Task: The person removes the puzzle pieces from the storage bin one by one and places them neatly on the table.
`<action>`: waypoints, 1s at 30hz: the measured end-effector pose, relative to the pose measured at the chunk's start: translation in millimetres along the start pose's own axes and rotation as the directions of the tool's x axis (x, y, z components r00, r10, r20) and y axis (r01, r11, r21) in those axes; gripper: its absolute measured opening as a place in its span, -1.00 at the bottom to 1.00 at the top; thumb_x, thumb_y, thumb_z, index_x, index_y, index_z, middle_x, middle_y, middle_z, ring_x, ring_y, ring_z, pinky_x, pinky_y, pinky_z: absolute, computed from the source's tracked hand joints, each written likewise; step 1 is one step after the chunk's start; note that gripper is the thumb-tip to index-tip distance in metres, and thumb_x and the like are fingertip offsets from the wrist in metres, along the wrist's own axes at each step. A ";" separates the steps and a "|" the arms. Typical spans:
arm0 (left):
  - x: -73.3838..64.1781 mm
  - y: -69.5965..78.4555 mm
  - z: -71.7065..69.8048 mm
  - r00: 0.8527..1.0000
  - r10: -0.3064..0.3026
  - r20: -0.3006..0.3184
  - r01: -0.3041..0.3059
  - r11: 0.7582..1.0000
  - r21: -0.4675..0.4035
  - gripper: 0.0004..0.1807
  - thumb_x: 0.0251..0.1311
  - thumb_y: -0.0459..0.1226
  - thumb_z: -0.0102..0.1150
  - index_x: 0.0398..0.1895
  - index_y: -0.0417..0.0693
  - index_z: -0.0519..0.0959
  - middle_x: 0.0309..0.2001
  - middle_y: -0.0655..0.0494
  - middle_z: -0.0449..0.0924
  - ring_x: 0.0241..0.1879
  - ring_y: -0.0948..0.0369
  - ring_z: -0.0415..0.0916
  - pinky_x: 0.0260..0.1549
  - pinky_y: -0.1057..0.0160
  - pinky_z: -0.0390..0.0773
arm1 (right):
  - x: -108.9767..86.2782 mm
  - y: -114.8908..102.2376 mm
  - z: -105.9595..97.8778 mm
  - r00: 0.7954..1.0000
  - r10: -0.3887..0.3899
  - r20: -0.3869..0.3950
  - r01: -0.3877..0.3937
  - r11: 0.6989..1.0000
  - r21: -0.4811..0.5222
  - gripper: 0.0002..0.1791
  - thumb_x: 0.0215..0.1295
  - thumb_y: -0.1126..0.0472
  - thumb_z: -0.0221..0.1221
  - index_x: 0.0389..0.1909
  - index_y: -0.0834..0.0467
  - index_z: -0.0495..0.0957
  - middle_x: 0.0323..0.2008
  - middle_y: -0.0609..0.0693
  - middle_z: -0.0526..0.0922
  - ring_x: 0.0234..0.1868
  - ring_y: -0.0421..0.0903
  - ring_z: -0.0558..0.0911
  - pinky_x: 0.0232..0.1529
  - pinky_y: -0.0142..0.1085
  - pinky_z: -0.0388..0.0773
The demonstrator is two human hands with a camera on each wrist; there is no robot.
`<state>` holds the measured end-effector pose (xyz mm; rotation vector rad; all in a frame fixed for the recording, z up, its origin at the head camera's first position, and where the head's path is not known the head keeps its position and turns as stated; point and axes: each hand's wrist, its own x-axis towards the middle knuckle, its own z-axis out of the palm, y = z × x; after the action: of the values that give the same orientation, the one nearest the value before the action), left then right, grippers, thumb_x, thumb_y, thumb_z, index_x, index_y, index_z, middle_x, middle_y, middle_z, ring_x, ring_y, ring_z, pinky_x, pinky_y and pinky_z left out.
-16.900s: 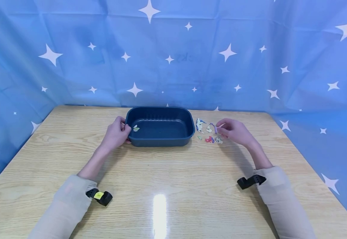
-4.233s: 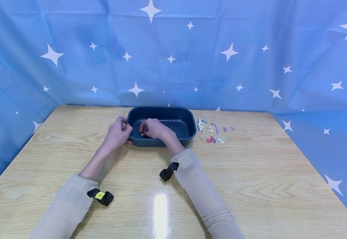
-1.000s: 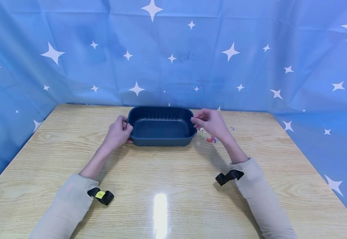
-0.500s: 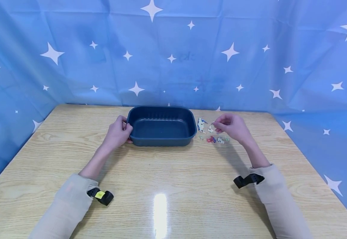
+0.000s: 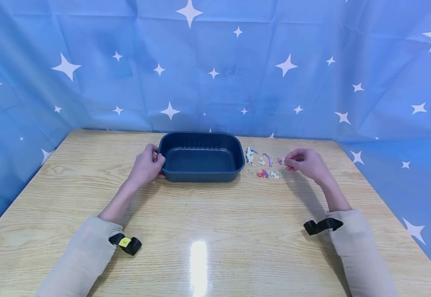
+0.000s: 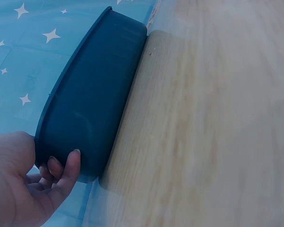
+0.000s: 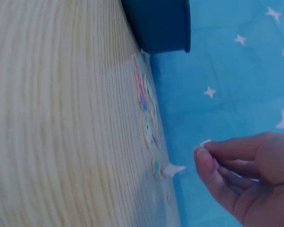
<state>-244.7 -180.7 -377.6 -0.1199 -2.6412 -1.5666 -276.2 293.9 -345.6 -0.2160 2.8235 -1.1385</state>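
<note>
My left hand (image 5: pixel 145 166) grips the left end of a dark blue rectangular plastic tub (image 5: pixel 200 177), thumb at the rim. In the left wrist view its fingers curl against the tub's outer wall (image 6: pixel 87 104). No pieces show inside the tub. Over the right end of a group of small flat cutouts, my right hand (image 5: pixel 307 163) pinches a tiny pale piece (image 7: pixel 206 142) between thumb and index fingertip. A small purple cutout (image 5: pixel 280 161) lies right at those fingertips in the head view.
Two short rows of cutouts lie right of the tub: a white-and-blue one (image 5: pixel 250 156), a curved purple one (image 5: pixel 269 160), a red one (image 5: pixel 262 173), a white one (image 5: pixel 274 174) and small green ones. A blue star-patterned curtain (image 5: pixel 215 82) borders the wooden table (image 5: pixel 185 218).
My right hand has moved right, from the tub's right rim across the cutouts to their far end. A green leaf-like piece seen earlier in the tub no longer shows. The left hand stays put.
</note>
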 end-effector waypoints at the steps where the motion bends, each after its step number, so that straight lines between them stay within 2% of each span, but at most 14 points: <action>1: 0.0 0.0 0.3 1.000 -0.002 0.002 0.002 1.000 0.000 -0.69 0.40 -0.36 -0.14 0.10 -0.41 0.33 -0.40 -0.09 0.45 -0.60 0.04 0.65 -0.50 0.14 0.78 | -0.4 2.0 -1.4 1.000 0.008 0.005 -0.008 1.000 -0.009 -0.70 0.45 0.20 0.19 -0.02 0.39 0.56 -0.23 0.22 0.72 -0.23 0.11 0.74 -0.14 -0.11 0.76; 6: -0.3 0.0 0.3 1.000 -0.010 0.007 0.010 1.000 -0.005 -0.69 0.41 -0.35 -0.15 0.10 -0.41 0.33 -0.39 -0.09 0.44 -0.58 0.02 0.65 -0.49 0.14 0.78 | -1.2 10.7 -5.1 0.997 0.057 0.049 -0.055 0.997 -0.047 -0.70 0.44 0.24 0.19 -0.03 0.43 0.56 -0.25 0.23 0.71 -0.28 0.05 0.72 -0.22 -0.20 0.75; 13: -0.5 0.0 -0.2 1.000 -0.003 0.005 0.003 1.000 0.005 -0.68 0.41 -0.36 -0.15 0.11 -0.42 0.33 -0.39 -0.09 0.45 -0.57 0.01 0.66 -0.49 0.14 0.78 | -0.8 21.0 -5.8 0.988 0.098 0.120 -0.096 0.995 -0.026 -0.70 0.42 0.30 0.19 -0.04 0.50 0.55 -0.29 0.19 0.71 -0.34 -0.09 0.69 -0.28 -0.30 0.74; 24: -1.2 -0.2 0.9 1.000 -0.003 0.000 0.003 1.000 0.001 -0.68 0.41 -0.36 -0.15 0.11 -0.42 0.34 -0.38 -0.09 0.44 -0.60 0.09 0.64 -0.49 0.15 0.78 | 0.1 26.4 -4.7 0.986 0.117 0.116 -0.110 0.992 -0.059 -0.73 0.41 0.32 0.18 -0.08 0.51 0.56 -0.38 0.10 0.71 -0.40 -0.14 0.67 -0.36 -0.36 0.70; 30: -1.5 -0.1 0.9 1.000 -0.001 -0.003 0.001 1.000 0.004 -0.68 0.41 -0.36 -0.15 0.11 -0.42 0.34 -0.37 -0.09 0.44 -0.59 0.05 0.65 -0.49 0.15 0.78 | 0.8 30.8 -7.1 0.986 0.121 0.118 -0.115 0.992 -0.054 -0.72 0.41 0.32 0.18 -0.06 0.52 0.55 -0.38 0.10 0.70 -0.40 -0.16 0.66 -0.37 -0.36 0.70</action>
<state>-243.2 -180.0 -378.3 -0.1166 -2.6428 -1.5600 -280.9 320.6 -361.9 -0.1143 2.7183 -1.0011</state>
